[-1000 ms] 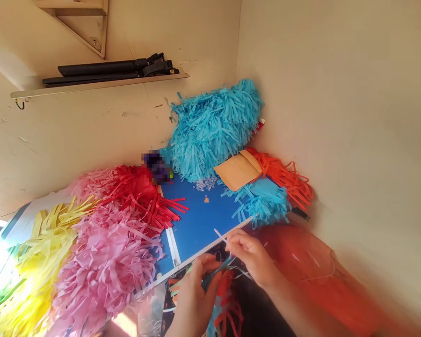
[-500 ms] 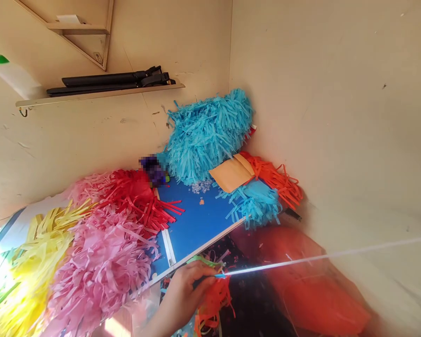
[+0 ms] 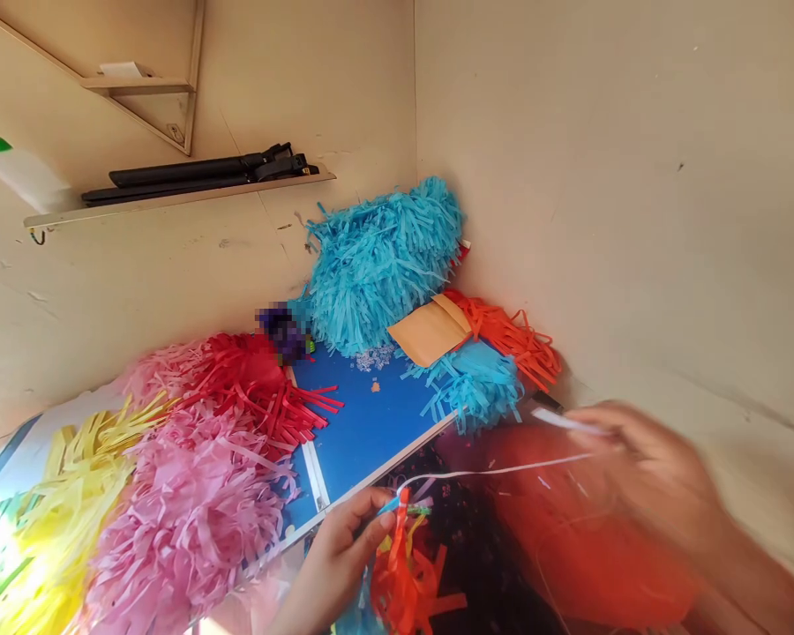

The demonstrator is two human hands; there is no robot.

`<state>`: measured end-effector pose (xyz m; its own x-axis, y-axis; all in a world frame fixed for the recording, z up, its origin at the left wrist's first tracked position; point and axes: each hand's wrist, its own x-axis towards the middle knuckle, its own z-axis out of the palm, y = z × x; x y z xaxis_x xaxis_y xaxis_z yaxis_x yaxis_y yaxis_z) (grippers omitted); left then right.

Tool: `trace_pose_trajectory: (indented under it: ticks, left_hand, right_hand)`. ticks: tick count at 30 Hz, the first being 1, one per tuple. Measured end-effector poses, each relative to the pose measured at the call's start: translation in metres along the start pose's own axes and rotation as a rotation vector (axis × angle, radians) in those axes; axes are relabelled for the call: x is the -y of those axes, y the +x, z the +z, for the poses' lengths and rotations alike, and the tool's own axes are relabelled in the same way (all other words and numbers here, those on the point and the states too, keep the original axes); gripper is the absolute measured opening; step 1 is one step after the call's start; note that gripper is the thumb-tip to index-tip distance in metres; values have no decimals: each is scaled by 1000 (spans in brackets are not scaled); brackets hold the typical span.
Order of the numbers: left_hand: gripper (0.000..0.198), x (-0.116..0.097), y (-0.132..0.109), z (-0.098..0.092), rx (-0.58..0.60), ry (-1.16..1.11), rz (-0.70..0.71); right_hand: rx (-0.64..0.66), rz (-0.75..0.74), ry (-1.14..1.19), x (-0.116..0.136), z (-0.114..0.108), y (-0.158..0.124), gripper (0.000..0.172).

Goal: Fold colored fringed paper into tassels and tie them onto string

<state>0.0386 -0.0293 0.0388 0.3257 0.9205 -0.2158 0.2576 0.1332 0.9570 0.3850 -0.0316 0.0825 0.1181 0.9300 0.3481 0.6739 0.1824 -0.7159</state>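
Observation:
My left hand (image 3: 344, 547) pinches the twisted blue tip of a tissue-paper tassel (image 3: 389, 505) between thumb and fingers. Right beside those fingertips, an orange tissue-paper tassel (image 3: 414, 573) dangles with its strips loose. A white string (image 3: 496, 471) runs from the tassels across to my right hand (image 3: 648, 450), sagging slightly. That hand is smeared by motion, its fingers closed on the string. A pale flat strip (image 3: 562, 420) juts from the right fingers; what it is I cannot make out.
Pink fringe (image 3: 185, 520), red fringe (image 3: 251, 379) and yellow fringe (image 3: 72, 494) cover the left of the blue table (image 3: 363, 432). Blue fringe (image 3: 384, 273) and a tan paper envelope (image 3: 429, 331) lie towards the corner. An orange bag-like sheet (image 3: 588, 538) is below right.
My right hand has come into view at the right, holding the string. The string was taut and straight; now it hangs slacker. More of the orange tassel shows under my left hand.

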Motion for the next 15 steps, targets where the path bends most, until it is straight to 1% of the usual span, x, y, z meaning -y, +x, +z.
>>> trace_pose_trajectory:
  ticks: [1,2,3,4,5,6,7,9,11,13,15]
  left_hand:
    - [47,-1,-1,1,-2,-18,-12]
    - [46,-2,-2,2,2,-54,-30]
    - [45,-2,-3,3,3,-105,-51]
    - [44,-1,-5,3,5,-161,-72]
    - [43,0,-7,3,2,-209,-91]
    - [43,2,-9,2,-6,-243,-107]
    - [44,5,-11,0,-19,-257,-122]
    - [47,11,-14,-5,-35,-226,-149]
    - [48,16,-17,-11,15,-139,-166]
    - [45,19,-17,-15,64,38,-140]
    - [41,19,-15,-17,65,257,-94]
  right_hand:
    - [133,-13,80,7,27,-4,25]
    - [297,-27,189,15,57,-9,23]
    - [481,-24,313,22,87,-13,23]
    - [624,-52,443,28,115,-17,29]
    - [735,-50,556,33,140,-20,29]
    - [798,-18,670,36,160,-22,31]
    - [844,31,774,38,174,-23,33]
    - [880,158,922,38,188,-22,37]
    - [880,265,1007,35,189,-19,40]
    - [845,329,1053,34,186,-16,43]
    - [816,344,1054,33,183,-15,43]
